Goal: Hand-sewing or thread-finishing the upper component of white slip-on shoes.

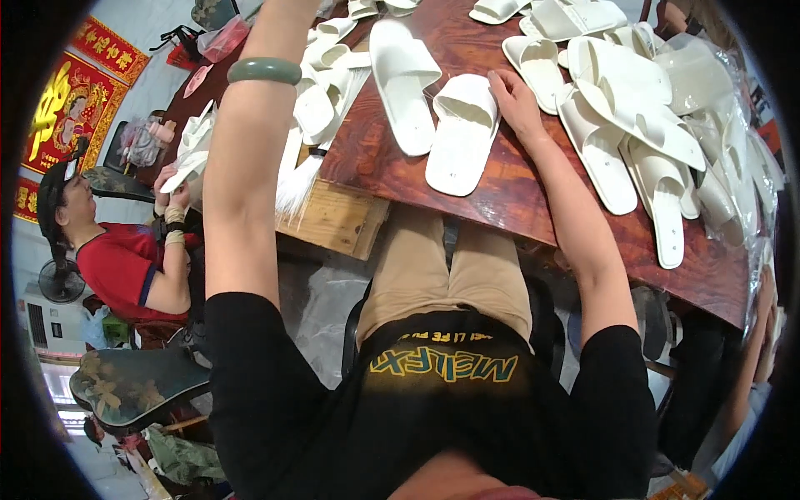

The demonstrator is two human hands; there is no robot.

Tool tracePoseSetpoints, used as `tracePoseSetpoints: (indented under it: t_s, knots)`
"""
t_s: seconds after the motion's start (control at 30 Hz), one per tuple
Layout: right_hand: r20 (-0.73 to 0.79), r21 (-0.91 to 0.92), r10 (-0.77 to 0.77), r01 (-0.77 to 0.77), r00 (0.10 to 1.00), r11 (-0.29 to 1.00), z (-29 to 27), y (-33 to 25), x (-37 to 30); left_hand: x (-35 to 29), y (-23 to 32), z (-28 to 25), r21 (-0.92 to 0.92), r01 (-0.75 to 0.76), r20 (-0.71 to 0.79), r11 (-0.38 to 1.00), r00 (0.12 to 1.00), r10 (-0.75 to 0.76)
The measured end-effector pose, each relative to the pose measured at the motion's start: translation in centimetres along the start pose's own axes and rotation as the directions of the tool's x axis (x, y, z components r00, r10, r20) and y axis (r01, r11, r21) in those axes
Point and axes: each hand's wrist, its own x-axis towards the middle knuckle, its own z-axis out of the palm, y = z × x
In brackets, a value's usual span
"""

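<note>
My right hand [518, 107] lies on the table at the right edge of a white slipper [458, 162], its fingers stretched out beside the strap and seemingly touching it. To the left of that slipper is another white slipper [402, 104], also with its toe end away from me. My left forearm [246, 158], with a green bangle [264, 71] on it, reaches up past the top edge of the picture. The left hand is out of sight, so what it does is hidden.
White slippers [612, 117] pile up at the right beside a clear plastic bag [708, 79]. More slippers [315, 104] and a bundle of thin white strips [302, 187] lie left on the dark red table [367, 142]. A co-worker [125, 267] handles white slippers at far left.
</note>
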Motion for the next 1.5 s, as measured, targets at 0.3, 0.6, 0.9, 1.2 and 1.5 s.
tracePoseSetpoints:
  t_s: [0.3,0.6,0.9,1.2,1.5]
  knots:
    - [0.473,-0.192,-0.204,0.326,0.857,0.926,-0.8,-3.3,-1.0,-6.9,6.8,-3.4,0.456,0.109,0.094,0.883,0.981,-0.169]
    - [0.153,-0.370,-0.009,0.066,0.988,0.927,-1.0,-2.6,-0.2,-18.3,-13.3,0.4,0.843,0.274,0.106,0.463,0.759,-0.642]
    - [0.176,-0.221,0.052,-0.012,0.983,0.975,-0.1,-0.7,-0.4,-17.7,-14.4,5.4,0.777,0.272,0.029,0.568,0.886,-0.463]
    - [0.147,0.156,0.244,-0.266,0.959,0.951,-0.4,-1.0,-0.8,-17.5,-17.9,6.0,0.635,0.241,-0.046,0.734,0.960,-0.275]
    - [0.074,0.144,0.192,-0.201,0.979,0.969,0.1,-2.0,-0.4,-16.6,-16.6,2.7,0.583,0.217,-0.054,0.783,0.972,-0.229]
